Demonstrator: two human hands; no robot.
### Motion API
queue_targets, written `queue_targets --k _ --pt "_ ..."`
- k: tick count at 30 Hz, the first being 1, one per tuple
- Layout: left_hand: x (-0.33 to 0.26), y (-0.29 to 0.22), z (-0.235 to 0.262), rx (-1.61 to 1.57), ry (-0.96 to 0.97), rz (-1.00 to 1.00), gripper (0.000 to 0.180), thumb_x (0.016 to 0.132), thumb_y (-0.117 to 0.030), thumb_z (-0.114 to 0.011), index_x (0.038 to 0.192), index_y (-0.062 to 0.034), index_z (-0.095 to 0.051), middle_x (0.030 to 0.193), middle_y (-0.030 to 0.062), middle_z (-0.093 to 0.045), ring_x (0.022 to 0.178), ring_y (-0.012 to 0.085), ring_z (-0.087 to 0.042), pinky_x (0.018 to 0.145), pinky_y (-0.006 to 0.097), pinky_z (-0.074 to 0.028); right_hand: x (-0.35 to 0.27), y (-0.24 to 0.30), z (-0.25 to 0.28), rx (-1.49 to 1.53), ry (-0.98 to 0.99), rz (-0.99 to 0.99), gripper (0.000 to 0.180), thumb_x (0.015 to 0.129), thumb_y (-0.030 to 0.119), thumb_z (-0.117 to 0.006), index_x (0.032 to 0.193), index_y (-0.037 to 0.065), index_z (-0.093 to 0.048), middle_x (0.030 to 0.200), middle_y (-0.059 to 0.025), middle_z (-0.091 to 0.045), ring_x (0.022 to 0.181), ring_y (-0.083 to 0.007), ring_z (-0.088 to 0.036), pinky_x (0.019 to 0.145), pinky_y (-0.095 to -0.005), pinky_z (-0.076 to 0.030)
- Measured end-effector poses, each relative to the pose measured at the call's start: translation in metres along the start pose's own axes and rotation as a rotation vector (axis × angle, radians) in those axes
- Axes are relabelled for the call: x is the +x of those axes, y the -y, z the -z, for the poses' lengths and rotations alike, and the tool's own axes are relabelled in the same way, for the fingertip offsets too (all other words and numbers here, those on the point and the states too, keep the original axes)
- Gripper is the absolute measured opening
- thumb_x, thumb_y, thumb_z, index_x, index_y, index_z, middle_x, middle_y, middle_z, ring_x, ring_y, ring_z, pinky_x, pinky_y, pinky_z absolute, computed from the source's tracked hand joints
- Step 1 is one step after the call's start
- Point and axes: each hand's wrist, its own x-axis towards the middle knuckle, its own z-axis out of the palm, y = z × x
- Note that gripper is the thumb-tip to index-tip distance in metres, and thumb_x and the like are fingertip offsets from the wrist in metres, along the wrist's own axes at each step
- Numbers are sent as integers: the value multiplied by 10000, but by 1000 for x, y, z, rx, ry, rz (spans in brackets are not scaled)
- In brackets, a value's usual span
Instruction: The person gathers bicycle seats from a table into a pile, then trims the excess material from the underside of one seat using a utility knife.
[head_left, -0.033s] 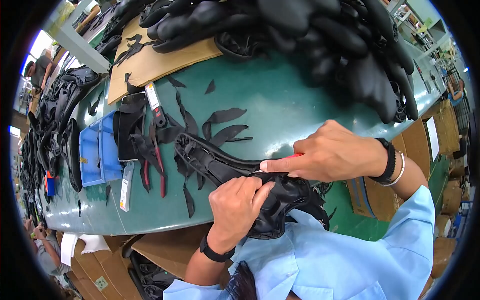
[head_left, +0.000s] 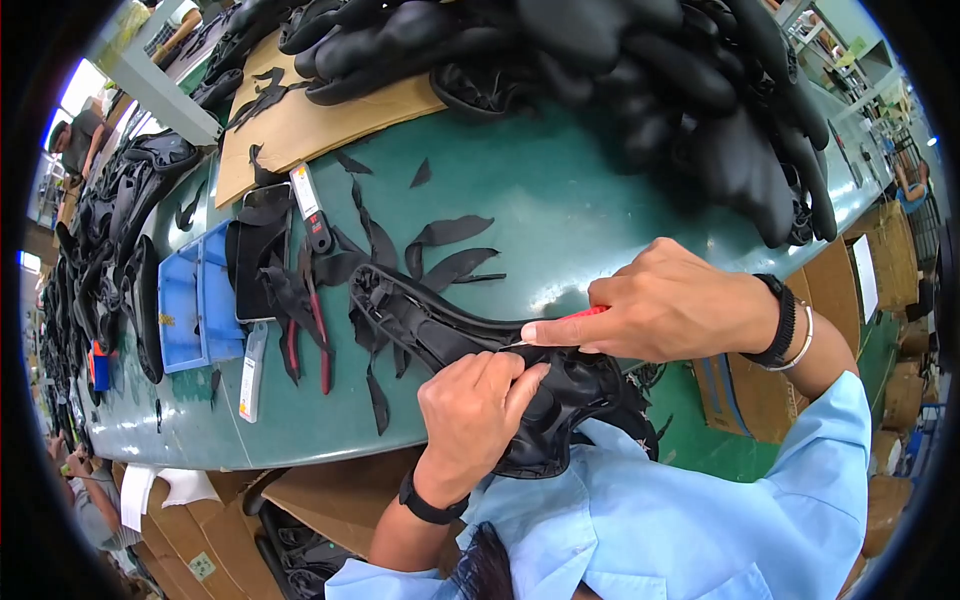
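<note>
The left hand (head_left: 472, 395) is curled firmly over the edge of a black piece (head_left: 425, 330), fingers bent, thumb lying against it. The right hand (head_left: 650, 310) is closed around a red cutter (head_left: 590, 312), whose thin tip (mostly hidden by the thumb) meets the piece's edge just beside the left fingers. The piece slants across the near edge of the table (head_left: 560, 190), its far end on the tabletop, its near end against the blue shirt (head_left: 690, 510). Black scraps (head_left: 450, 232) lie beyond it; a red-handled tool (head_left: 325, 370) and a blue bin (head_left: 185, 357) lie to the left.
</note>
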Motion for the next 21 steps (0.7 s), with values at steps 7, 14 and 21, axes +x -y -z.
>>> queue_targets --k 7,14,21 --pt "8 -4 8 -8 139 3 290 714 -178 -737 584 -70 -502 533 55 -488 533 246 -497 494 373 -379 -31 -10 11 -18 101 -97 497 861 275 -653 1326 376 -511 595 -31 -551 494 -228 -550 427 -354 -348" --pt "36 -8 9 -400 395 308 332 794 -195 -673 575 2 -520 503 76 -478 466 186 -452 472 337 -338 -51 -16 -20 127 -62 -161 530 866 248 -647 1360 347 -484 602 -57 -558 537 -252 -569 460 -373 -404" --pt "38 14 16 -1264 105 544 372 821 -78 -618 539 -92 -376 532 -47 -328 554 76 -298 509 259 -223 -83 22 -42 136 -175 -322 639 806 190 -690 1399 257 -460 611 -48 -520 548 -246 -563 481 -368 -420"
